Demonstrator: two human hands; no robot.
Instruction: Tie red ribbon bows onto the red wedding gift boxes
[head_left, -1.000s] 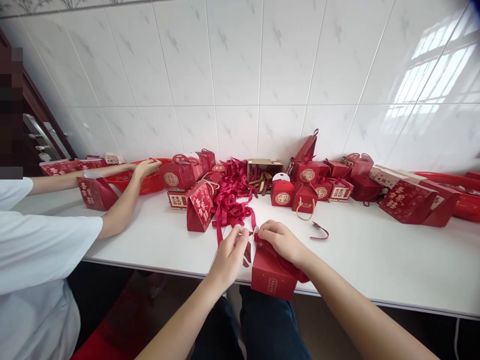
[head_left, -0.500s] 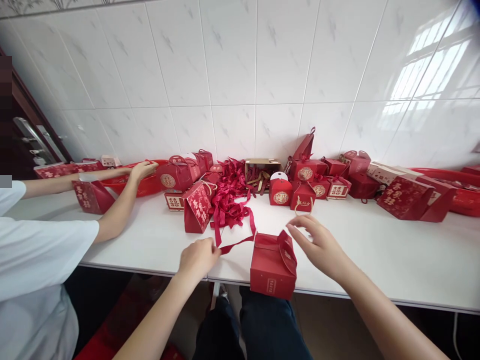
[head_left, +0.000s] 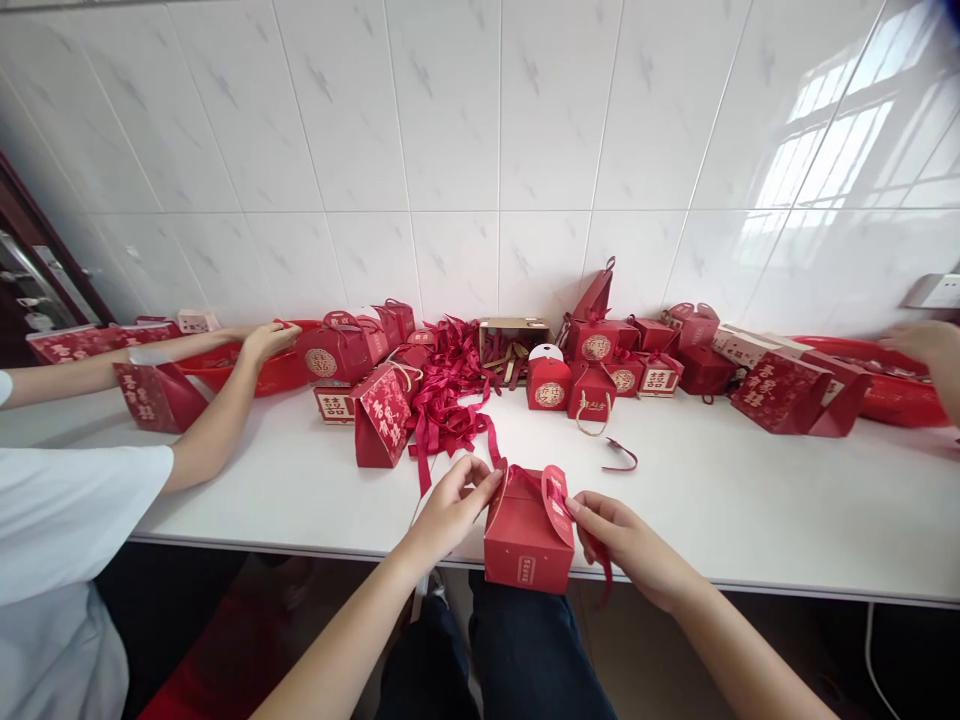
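Observation:
A red gift box (head_left: 525,540) stands at the near edge of the white table (head_left: 750,510), its handle flaps up. My left hand (head_left: 450,505) pinches the box's left top edge, fingers closed on a red ribbon (head_left: 501,470) there. My right hand (head_left: 626,540) grips the ribbon's other end at the right flap; a strand hangs below my fingers. A heap of loose red ribbons (head_left: 442,400) lies just behind the box.
Many red gift boxes (head_left: 592,365) line the tiled wall, with an open cardboard box (head_left: 514,340) among them. A short ribbon piece (head_left: 619,458) lies loose. A person in a white shirt (head_left: 67,520) at left reaches toward a red tray (head_left: 262,365). Another person's hand (head_left: 926,345) shows far right.
My left hand came back from the table edge to the box's top. My right hand dropped from above the box and closed on the ribbon at the right flap.

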